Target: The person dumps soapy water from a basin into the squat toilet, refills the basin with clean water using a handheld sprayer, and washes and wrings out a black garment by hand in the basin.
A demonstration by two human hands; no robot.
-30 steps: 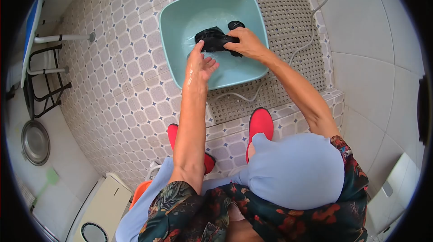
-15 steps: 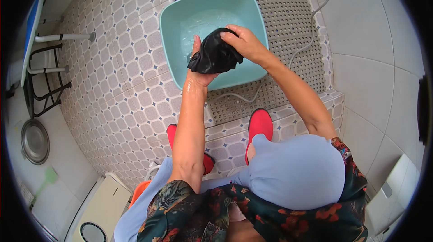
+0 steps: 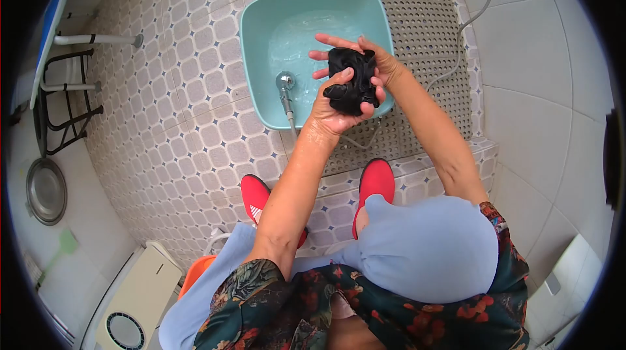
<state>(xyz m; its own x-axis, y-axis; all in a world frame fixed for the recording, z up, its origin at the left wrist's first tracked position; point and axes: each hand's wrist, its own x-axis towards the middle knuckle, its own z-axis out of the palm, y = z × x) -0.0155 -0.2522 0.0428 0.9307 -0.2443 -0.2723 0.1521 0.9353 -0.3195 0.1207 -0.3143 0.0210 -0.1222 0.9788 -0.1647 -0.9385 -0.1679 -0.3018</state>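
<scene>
A wet-looking black cloth [image 3: 352, 80], bunched into a small bundle, is held above the teal basin [image 3: 254, 37]. My left hand [image 3: 330, 112] grips it from below, the thumb pressed on its near face and the fingertips curling round its right side. Behind the cloth lies my right hand [image 3: 389, 68], its fingers sticking out past the left edge and its thumb at the top corner; the cloth is held between both palms. Shallow water covers the basin's bottom, where a chrome shower head [image 3: 285, 82] rests on its hose against the near-left wall.
Under the basin lies a grey perforated mat [image 3: 427, 30]. A hose [image 3: 479, 14] runs along the right wall. Red shoes [image 3: 377, 180] stand at the tiled step. Leftward are a folding chair frame [image 3: 72, 99], a metal basin [image 3: 47, 191] and a cream appliance [image 3: 140, 298].
Both hands have moved right with the black cloth and folded it smaller. My right hand has gone from the cloth's top to behind it. The shower head has come into view.
</scene>
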